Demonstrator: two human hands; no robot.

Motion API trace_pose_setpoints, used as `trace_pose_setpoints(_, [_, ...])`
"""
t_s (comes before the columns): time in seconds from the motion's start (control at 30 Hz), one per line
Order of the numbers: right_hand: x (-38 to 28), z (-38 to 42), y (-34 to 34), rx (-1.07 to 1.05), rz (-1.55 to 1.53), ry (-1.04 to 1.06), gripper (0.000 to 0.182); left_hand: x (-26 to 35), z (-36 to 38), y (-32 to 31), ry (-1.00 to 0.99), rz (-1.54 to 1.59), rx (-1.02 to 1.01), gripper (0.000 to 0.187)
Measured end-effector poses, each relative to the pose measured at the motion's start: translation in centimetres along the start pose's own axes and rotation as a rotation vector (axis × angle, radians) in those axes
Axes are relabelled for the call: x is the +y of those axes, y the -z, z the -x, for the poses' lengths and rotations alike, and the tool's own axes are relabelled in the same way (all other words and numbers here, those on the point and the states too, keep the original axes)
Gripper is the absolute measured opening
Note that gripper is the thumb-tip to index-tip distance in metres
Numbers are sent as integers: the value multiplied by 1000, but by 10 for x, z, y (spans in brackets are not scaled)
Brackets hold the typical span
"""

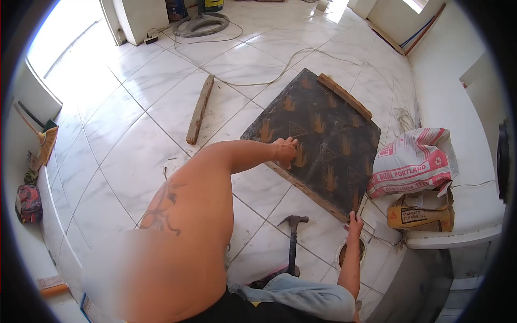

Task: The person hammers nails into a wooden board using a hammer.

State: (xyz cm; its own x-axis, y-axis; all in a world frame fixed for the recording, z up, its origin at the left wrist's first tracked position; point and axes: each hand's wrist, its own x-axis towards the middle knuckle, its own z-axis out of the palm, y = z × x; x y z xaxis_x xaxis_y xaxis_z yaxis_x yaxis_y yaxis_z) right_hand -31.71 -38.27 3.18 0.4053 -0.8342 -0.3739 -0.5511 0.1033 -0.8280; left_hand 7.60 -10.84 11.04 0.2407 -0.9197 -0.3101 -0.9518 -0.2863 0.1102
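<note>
A dark plywood board (334, 134) printed with gold marks sits on the tiled floor, with wooden strips along two opposite edges. My left hand (285, 152) rests on its printed face near the lower left edge, fingers curled together; whatever they hold, if anything, is hidden. At the board's near corner, my right hand (354, 223) grips the edge, the thumb on top and the other fingers mostly out of sight. Between my arms a claw hammer (293, 242) points its head away from me, its handle end close to my jeans-clad leg (318, 290).
A loose wooden strip (200, 110) lies left of the board. To the right stand a Portland cement bag (412, 164) and a tile adhesive bag (423, 212). Near my right forearm is a round floor hole (344, 255). A cord (242, 84) crosses the tiles behind.
</note>
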Motion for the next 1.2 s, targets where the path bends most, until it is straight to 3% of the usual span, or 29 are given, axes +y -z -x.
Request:
trace_pose_setpoints(0.13, [4, -1, 2, 2, 4, 8, 41, 1, 4, 4, -10, 27, -6, 53])
trace_pose_setpoints(0.27, [7, -2, 2, 4, 0, 17, 39, -6, 12, -14, -26, 221, 156, 52])
trace_pose_setpoints(0.33, [37, -8, -7, 367, 290, 450, 31, -13, 14, -26, -67, 240, 192, 56])
trace_pose_setpoints(0.37, [39, 7, -12, 510, 448, 491, 29, -18, 19, -29, -102, 266, 216, 58])
trace_pose_setpoints(0.4, [25, 44, -20, 525, 488, 531, 27, -19, 25, -28, -133, 294, 235, 60])
trace_pose_setpoints(0.47, [34, 108, -39, 257, 457, 537, 26, -16, 37, -18, -207, 252, 234, 61])
trace_pose_setpoints(0.53, [60, 168, -65, -208, 503, 283, 48, -17, 45, -23, -227, 211, 231, 63])
trace_pose_setpoints(0.57, [73, 196, -77, -320, 479, 268, 58, -19, 43, -29, -258, 138, 249, 64])
trace_pose_setpoints(0.63, [42, 243, -84, -477, 569, 215, 61, -20, 38, -40, -285, 69, 273, 65])
trace_pose_setpoints(0.7, [86, 229, -90, -453, 555, 273, 59, -21, 31, -48, -261, 19, 265, 67])
trace_pose_setpoints(0.87, [66, 192, -69, -314, 543, 500, 48, -23, 30, -54, -293, -29, 312, 64])
trace_pose_setpoints(0.97, [73, 181, -66, -293, 666, 641, 53, -24, 29, -55, -298, -27, 292, 64])
trace_pose_setpoints(1.13, [70, 183, -74, -318, 720, 631, 56, -18, 32, -26, -303, 42, 243, 58])
trace_pose_setpoints(1.2, [35, 180, -57, -416, 702, 589, 51, -7, 44, 25, -194, 118, -148, 53])
